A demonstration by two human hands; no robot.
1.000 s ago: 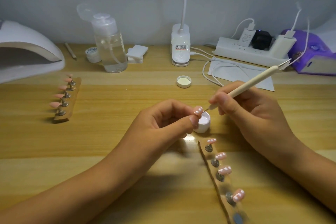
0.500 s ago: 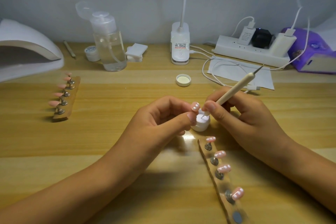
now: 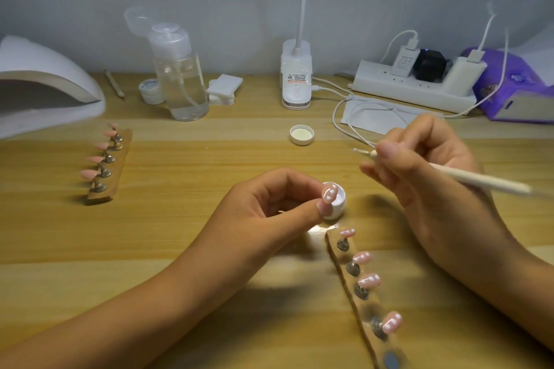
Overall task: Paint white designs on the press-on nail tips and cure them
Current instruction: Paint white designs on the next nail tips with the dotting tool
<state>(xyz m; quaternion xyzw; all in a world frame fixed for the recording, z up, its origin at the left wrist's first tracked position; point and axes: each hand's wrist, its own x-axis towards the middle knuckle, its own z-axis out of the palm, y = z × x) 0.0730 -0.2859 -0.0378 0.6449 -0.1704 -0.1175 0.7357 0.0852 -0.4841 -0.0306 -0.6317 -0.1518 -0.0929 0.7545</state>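
The fingers of the left hand [image 3: 269, 204] pinch a white-dotted nail tip [image 3: 329, 193] just in front of the open white pot [image 3: 340, 204] on the table [image 3: 209, 159]. The fingers of the right hand [image 3: 425, 171] grip the dotting pen [image 3: 467, 178], with its point well apart from the nail tip, up and to the right. Four dotted tips [image 3: 369, 280] stand on the holder strip [image 3: 364, 308] near the pot.

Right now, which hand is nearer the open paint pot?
Left. The left hand pinches a nail tip right beside the pot; the right hand, gripping the pen, is off to its right, clear of it.
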